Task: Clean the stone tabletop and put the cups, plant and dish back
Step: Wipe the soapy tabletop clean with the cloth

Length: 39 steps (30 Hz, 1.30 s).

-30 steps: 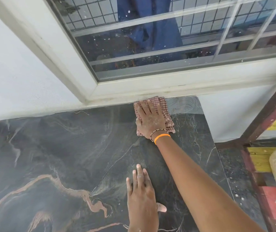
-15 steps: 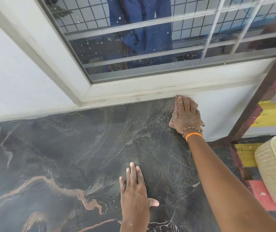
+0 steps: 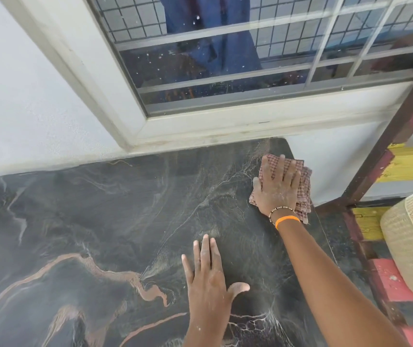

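A person's left hand [image 3: 206,284] lies flat, fingers straight, on the dark veined stone tabletop [image 3: 87,221], apparently bracing the reach; the right hand [image 3: 276,190], arm outstretched and fingers spread, presses a folded checked cloth [image 3: 302,194] over the slab's far right corner; no cups, plant or dish in view.

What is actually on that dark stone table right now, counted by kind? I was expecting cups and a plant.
Hands: 2, the left hand flat on the stone tabletop, the right hand pressing on the cloth
Cloths: 1, a checked cloth at the far right corner
Cups: 0 in view
Plants: 0 in view
Dishes: 0 in view
Total: 3
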Each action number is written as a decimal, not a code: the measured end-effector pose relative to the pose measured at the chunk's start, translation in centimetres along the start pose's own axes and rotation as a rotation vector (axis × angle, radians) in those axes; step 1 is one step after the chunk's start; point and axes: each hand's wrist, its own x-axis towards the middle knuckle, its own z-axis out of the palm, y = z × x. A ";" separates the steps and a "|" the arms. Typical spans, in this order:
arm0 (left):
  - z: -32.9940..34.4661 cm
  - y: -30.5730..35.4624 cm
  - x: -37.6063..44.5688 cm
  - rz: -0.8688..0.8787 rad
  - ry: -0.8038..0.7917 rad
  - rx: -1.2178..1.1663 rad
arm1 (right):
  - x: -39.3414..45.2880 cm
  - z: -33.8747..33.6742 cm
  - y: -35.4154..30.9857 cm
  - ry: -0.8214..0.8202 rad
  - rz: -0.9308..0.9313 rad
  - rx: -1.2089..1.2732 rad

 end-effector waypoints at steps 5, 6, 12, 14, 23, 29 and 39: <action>1.6 -2.6 -2.6 -0.077 0.049 -0.044 | -0.9 1.1 -8.5 -0.087 -0.329 -0.010; 1.9 -3.1 -3.3 -0.091 0.064 -0.064 | -2.2 1.6 -10.3 -0.109 -0.409 -0.008; 3.1 -4.7 -6.8 -0.045 0.157 -0.169 | -12.2 3.6 -14.2 -0.191 -0.801 -0.007; 3.6 -4.6 -8.0 0.040 0.166 -0.044 | -14.0 3.8 -12.3 -0.169 -0.812 -0.002; 4.1 -3.3 -10.8 0.058 0.016 -0.099 | -8.4 0.5 2.7 -0.014 -0.252 -0.051; 3.4 -4.0 -11.7 0.052 -0.062 -0.031 | -13.8 0.1 6.5 0.063 0.032 -0.042; 4.9 -10.3 -15.3 -0.011 -0.100 -0.165 | -23.0 3.5 -9.3 -0.101 -0.347 0.041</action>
